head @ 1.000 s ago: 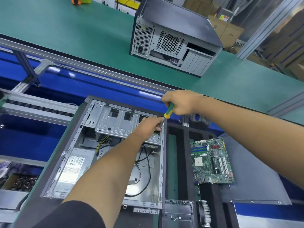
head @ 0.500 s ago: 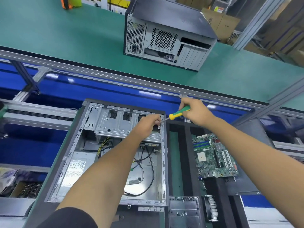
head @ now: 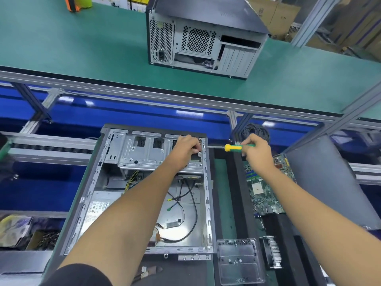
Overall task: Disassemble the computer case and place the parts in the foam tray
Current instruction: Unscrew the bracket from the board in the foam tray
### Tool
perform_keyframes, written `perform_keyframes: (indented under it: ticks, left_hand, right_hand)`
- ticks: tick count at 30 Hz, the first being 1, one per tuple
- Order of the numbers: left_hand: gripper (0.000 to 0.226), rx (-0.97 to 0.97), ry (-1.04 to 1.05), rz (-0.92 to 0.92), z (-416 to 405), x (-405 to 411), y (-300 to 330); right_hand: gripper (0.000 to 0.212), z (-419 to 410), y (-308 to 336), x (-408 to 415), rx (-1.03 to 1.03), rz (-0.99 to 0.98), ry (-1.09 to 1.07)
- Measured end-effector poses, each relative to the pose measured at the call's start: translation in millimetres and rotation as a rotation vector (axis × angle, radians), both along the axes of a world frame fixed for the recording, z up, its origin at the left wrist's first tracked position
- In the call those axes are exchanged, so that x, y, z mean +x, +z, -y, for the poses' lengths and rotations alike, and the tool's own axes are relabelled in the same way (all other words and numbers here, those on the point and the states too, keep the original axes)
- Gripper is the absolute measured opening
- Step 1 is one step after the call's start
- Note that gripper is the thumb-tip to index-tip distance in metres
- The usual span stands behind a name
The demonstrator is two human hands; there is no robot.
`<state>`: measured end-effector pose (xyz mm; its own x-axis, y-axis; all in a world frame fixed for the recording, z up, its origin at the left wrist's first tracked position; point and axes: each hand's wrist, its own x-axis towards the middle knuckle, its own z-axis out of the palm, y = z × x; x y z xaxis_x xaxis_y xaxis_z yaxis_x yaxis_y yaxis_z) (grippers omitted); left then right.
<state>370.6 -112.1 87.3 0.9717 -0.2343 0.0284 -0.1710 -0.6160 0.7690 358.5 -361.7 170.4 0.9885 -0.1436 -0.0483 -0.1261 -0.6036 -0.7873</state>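
An open computer case (head: pixel 99 182) lies flat in front of me, its power supply (head: pixel 99 209) and loose cables inside. My left hand (head: pixel 185 149) rests curled on the metal drive cage (head: pixel 144 155) at the case's far right corner. A yellow-green screwdriver (head: pixel 234 147) is gripped by my right hand (head: pixel 257 151), lying level with its tip against the case's right wall near the left fingers. To the right lies the black foam tray (head: pixel 237 182), holding a green motherboard (head: pixel 261 193), a clear plastic cover (head: pixel 239 261) and a heatsink (head: pixel 272 254).
A second, closed computer case (head: pixel 204 36) stands on the green bench beyond an aluminium rail (head: pixel 144 93). A grey side panel (head: pixel 321 182) lies right of the tray. A coil of black cable (head: pixel 255 131) sits behind my right hand. Bins of scrap (head: pixel 24 234) sit at lower left.
My right hand has swung out to the right and turned the screwdriver level, its tip now at the case's right wall. My left hand stays on the drive cage.
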Motion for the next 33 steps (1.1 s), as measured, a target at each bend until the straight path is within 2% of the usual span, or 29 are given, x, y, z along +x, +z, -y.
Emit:
perform_keyframes:
  ticks: [5, 8, 11, 15, 18, 23, 29, 33]
  left_hand:
    - [0.011, 0.122, -0.035, 0.036, 1, 6, -5]
    - [0.012, 0.157, -0.051, 0.051, 3, 6, -1]
    - [0.018, 0.262, -0.068, 0.041, 6, 7, 7]
    - [0.023, 0.402, -0.180, 0.022, 4, 16, 21]
    - [0.018, 0.454, -0.261, -0.001, 3, 24, 30]
    - [0.009, 0.621, -0.399, 0.028, 2, 37, 37]
    - [0.005, 0.717, -0.421, 0.075, 3, 44, 36]
    - [0.018, 0.935, -0.455, 0.216, 7, 46, 38]
  right_hand:
    - [0.022, -44, -49, -38, 0.406, -0.083, -0.234]
    - [0.017, -82, -76, -62, 0.502, -0.055, -0.345]
    - [0.016, -108, -85, -76, 0.451, 0.013, -0.395]
    - [0.018, -120, -84, -80, 0.176, 0.017, -0.399]
    - [0.012, -122, -84, -81, 0.076, 0.015, -0.413]
    - [0.006, -124, -86, -78, 0.013, 0.017, -0.426]
    - [0.011, -124, -85, -77, -0.035, 0.020, -0.431]
    - [0.011, -124, -86, -76, -0.055, 0.013, -0.442]
